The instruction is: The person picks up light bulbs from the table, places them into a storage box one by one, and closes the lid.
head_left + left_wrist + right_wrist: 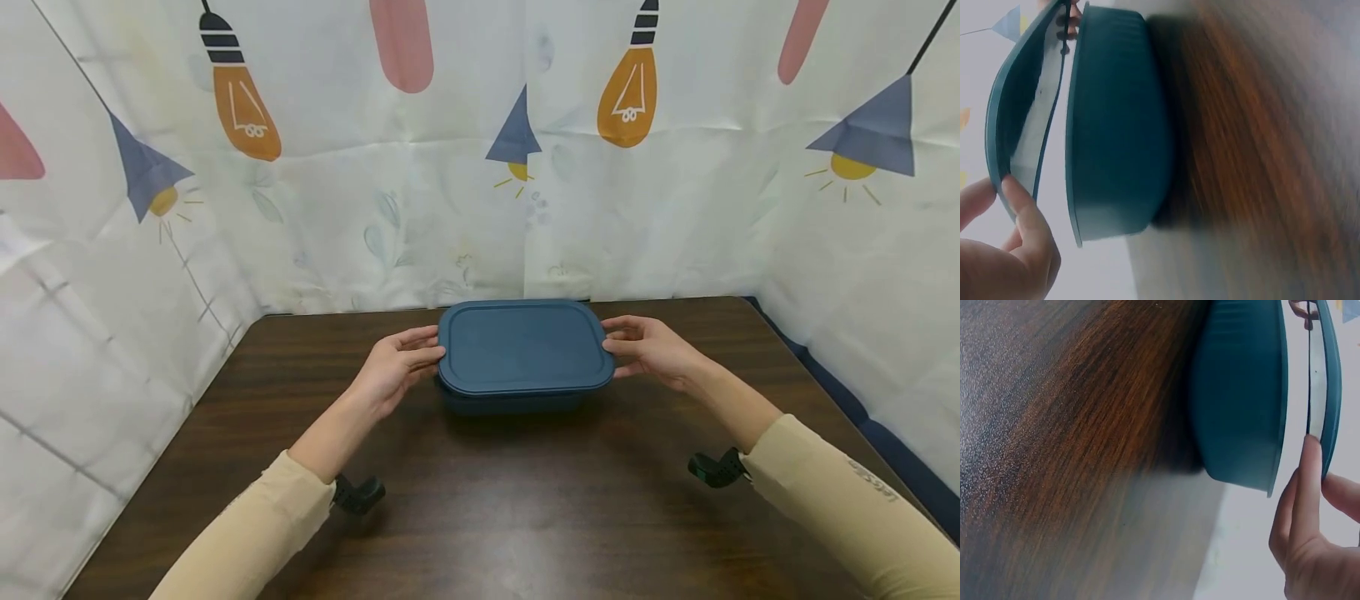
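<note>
A blue rectangular lid (527, 347) hangs level just over a matching blue container (513, 403) on the table. In the left wrist view a gap shows between the raised lid (1007, 119) and the rim of the container (1116, 131). My left hand (397, 367) pinches the lid's left end between thumb and fingers. At the opposite end my right hand (652, 352) pinches the lid's edge. From the right wrist view the lid (1332, 387) stands apart from the container (1241, 394) too. The container's inside is hidden beneath the lid.
The dark wood-grain table (517, 508) spreads out in front of the container. Behind it hangs a white curtain (450, 208) printed with lamps and bulbs, close to the table's far edge. Dark wrist bands (358, 495) sit at both sleeve cuffs.
</note>
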`<action>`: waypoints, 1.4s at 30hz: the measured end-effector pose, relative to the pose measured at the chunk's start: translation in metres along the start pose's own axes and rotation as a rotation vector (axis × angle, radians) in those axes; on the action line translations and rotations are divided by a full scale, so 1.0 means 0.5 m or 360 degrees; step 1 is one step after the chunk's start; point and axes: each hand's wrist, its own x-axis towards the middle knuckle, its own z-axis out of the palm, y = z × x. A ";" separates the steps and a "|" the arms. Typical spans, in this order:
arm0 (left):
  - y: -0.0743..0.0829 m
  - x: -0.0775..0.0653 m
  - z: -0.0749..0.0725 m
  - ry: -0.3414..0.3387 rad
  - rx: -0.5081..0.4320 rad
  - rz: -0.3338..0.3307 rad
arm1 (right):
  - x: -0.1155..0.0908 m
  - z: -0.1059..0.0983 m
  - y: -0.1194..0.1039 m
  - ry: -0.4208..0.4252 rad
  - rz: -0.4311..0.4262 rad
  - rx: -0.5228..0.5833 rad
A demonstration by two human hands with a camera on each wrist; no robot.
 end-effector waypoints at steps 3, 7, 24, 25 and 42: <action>0.002 0.007 -0.003 0.0011 0.0069 -0.0021 | 0.006 0.003 0.004 0.0024 0.0015 -0.0042; 0.002 0.015 -0.009 0.0003 0.0115 -0.0035 | 0.011 0.009 0.008 0.0039 0.0042 -0.0076; -0.005 0.034 -0.039 -0.0090 0.0266 -0.0045 | 0.031 0.024 0.021 0.0011 0.0027 -0.0158; -0.006 0.035 -0.040 -0.0090 0.0277 -0.0046 | 0.031 0.024 0.020 0.0013 0.0025 -0.0160; -0.024 0.051 -0.055 -0.0156 0.0510 0.0008 | 0.040 0.017 0.023 -0.0061 -0.0011 -0.0215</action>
